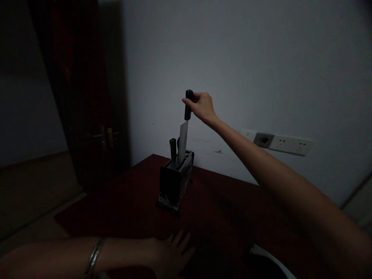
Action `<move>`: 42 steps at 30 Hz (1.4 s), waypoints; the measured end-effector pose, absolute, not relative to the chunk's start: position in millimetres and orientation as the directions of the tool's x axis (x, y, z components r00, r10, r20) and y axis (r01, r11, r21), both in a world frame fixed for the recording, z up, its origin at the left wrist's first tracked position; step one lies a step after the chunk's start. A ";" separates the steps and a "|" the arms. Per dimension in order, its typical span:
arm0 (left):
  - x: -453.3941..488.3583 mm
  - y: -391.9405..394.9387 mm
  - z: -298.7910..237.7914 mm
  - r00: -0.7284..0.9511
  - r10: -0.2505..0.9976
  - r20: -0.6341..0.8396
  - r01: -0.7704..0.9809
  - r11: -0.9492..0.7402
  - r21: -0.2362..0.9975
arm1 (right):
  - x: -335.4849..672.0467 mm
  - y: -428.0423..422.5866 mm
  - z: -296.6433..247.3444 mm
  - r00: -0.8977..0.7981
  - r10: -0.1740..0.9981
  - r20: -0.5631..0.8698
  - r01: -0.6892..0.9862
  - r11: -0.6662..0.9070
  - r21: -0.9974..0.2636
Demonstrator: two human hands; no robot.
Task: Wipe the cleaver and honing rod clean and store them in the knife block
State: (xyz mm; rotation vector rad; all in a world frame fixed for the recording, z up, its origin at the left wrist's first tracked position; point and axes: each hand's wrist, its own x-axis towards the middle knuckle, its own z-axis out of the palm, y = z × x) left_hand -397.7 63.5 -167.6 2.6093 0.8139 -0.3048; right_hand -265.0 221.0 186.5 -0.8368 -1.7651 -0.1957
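Observation:
My right hand (203,105) grips the black handle of a broad-bladed kitchen knife (183,139), which stands upright above a knife block (170,186). The lower end of its blade is in a slot at the block's top. Beside the blade, another black-handled knife (173,148) sits in the block, and a further dark handle is partly hidden behind the blade. My left hand (171,254) lies on the table in front of the block, fingers spread, holding nothing. A metal bracelet (94,256) circles the left wrist.
The dark red table (124,197) runs up to a pale wall (162,58) with sockets (290,145) at the right. A dark door (78,97) with a handle is at the left. Near the table's front lies a dark and white object (269,257), hard to make out.

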 end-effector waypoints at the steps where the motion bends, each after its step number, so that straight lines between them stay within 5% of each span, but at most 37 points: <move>1: -397.6 63.6 -168.1 0.804 0.510 -0.306 0.590 -0.752 0.296 | -265.1 221.4 185.7 -0.134 0.441 0.888 0.621 0.735 -0.272; 23: -393.0 54.8 -157.5 0.764 0.584 -0.274 0.644 -0.704 0.298 | -263.9 224.5 146.2 -0.155 0.523 0.838 0.705 0.653 -0.277; 42: -391.3 53.2 -164.5 0.746 0.599 -0.291 0.663 -0.710 0.238 | -259.2 224.6 58.5 -0.149 0.748 0.646 0.781 0.490 -0.387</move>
